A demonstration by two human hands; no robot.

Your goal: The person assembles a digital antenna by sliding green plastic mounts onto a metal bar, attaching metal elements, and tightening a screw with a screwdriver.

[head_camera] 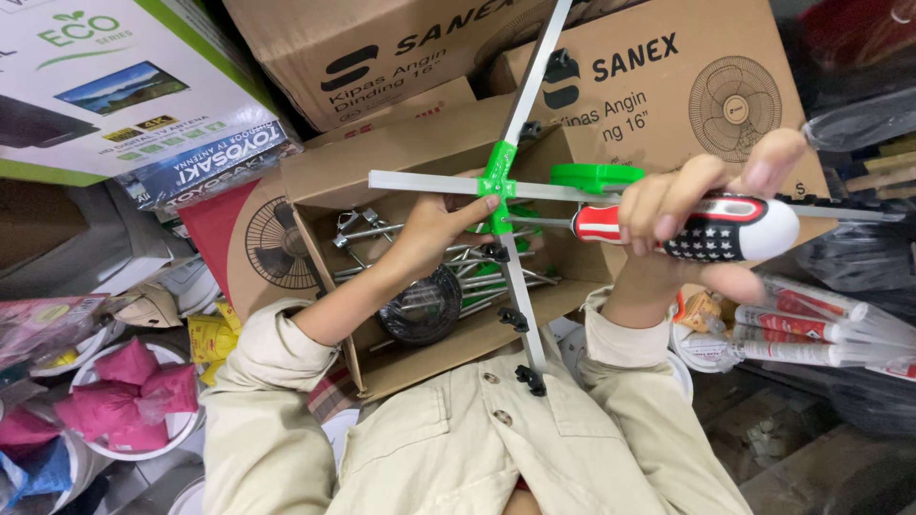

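Head view.

Item 1: cross-shaped frame of thin silver aluminium bars [520,143], joined at a green plastic hub [498,181], held up in mid-scene above an open box. One bar runs far-to-near, carrying small black plastic clips [513,319] along its near length; the other runs left-to-right. Judged light and fairly stiff, though bars this slender would likely flex or bend if levered at their ends. Bare metal looks smooth and may slip; the hub looks the soundest place to take hold.

Item 2: left hand [441,221], fingers curled, thumb tip pressed on the green hub, steadying the frame from the left.

Item 3: right hand [682,229], closed around the handle of a screwdriver with red, white and black studded grip [711,229]. Its steel shaft lies level, pointing left, tip at or just beside the hub; exact contact cannot be told. The studded handle should grip well.

Item 4: open brown cardboard box [329,176], below the frame, holding loose metal rods and a coil of black cable [422,307]. A green plastic disc [593,175] sits at its far right edge.

Item 5: surroundings. Brown cardboard cartons printed with fan drawings [668,95], far. White tubs with pink packets [134,386], near left. White cartridge tubes with red labels [811,329], right. Cream buttoned shirt [496,448], near centre.
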